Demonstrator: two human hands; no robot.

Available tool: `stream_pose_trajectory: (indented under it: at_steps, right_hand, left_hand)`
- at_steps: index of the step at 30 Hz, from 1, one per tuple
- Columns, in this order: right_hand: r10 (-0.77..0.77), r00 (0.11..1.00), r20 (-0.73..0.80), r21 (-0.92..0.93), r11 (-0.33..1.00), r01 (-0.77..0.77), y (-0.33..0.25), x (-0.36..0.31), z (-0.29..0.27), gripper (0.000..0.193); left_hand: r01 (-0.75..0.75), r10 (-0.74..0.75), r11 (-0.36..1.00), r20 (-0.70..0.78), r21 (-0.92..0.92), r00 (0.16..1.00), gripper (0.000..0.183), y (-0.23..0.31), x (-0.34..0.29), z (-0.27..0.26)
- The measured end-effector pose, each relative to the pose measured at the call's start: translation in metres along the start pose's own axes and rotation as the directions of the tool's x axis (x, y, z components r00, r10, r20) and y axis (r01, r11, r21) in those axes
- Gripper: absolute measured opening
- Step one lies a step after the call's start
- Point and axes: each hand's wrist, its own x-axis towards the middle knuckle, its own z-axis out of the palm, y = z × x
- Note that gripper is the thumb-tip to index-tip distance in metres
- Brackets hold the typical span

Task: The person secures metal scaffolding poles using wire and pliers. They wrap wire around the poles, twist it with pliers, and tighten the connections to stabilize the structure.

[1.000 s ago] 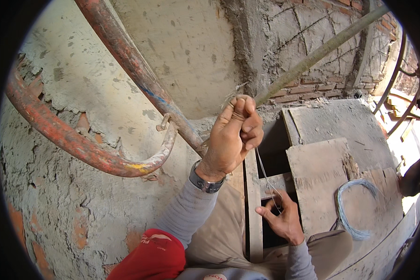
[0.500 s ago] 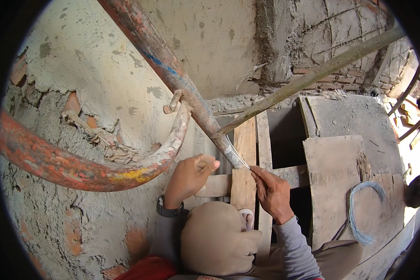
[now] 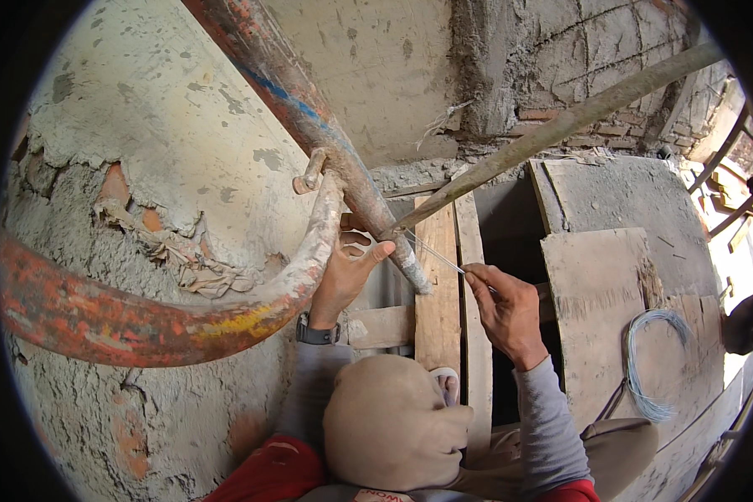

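Observation:
A rusty, paint-worn scaffold frame (image 3: 314, 105) slants down in front of me, its lower leg ending above a plank. A thin round pole (image 3: 560, 134) meets that leg at its lower part. My left hand (image 3: 345, 272) is at the leg's left side, thumb against the tube and fingers curled partly out of sight behind it. Thin pale tie wire (image 3: 435, 254) stretches from the crossing of tube and pole to my right hand (image 3: 509, 311). That hand pinches the wire end between thumb and fingers, to the right of the leg.
A coil of bluish wire (image 3: 636, 368) lies on worn plywood sheets (image 3: 594, 276) at the right. Wooden planks (image 3: 437, 305) run under the leg, with a dark gap (image 3: 510, 226) beside them. A rough, broken-plastered wall (image 3: 167, 402) stands left. My bent knee (image 3: 393, 427) is close below.
My left hand has moved up to the tube near the crossing, its thumb now against it. My right hand has drawn the wire away from the leg, to the right.

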Motion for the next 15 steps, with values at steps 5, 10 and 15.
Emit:
stream_pose_trajectory:
  at_steps: [5, 10, 15]
  right_hand:
    - [0.29, 0.953, 0.089, 0.078, 0.952, -0.297, -0.024, -0.012, -0.004, 0.017]
    - [0.21, 0.971, -0.113, 0.072, 0.977, -0.203, -0.037, -0.023, 0.028, 0.016]
    - [0.278, 0.954, -0.115, 0.032, 0.961, -0.276, -0.042, 0.007, 0.073, 0.027]
  left_hand:
    - [-0.064, 0.064, 0.998, 0.015, -0.006, 0.998, 0.061, -0.006, 0.005, -0.003]
    - [-0.023, 0.035, 0.983, 0.061, -0.184, 0.998, 0.051, -0.017, 0.007, -0.012]
    - [0.284, -0.237, 0.882, 0.167, -0.376, 0.957, 0.049, -0.04, 0.028, -0.01]
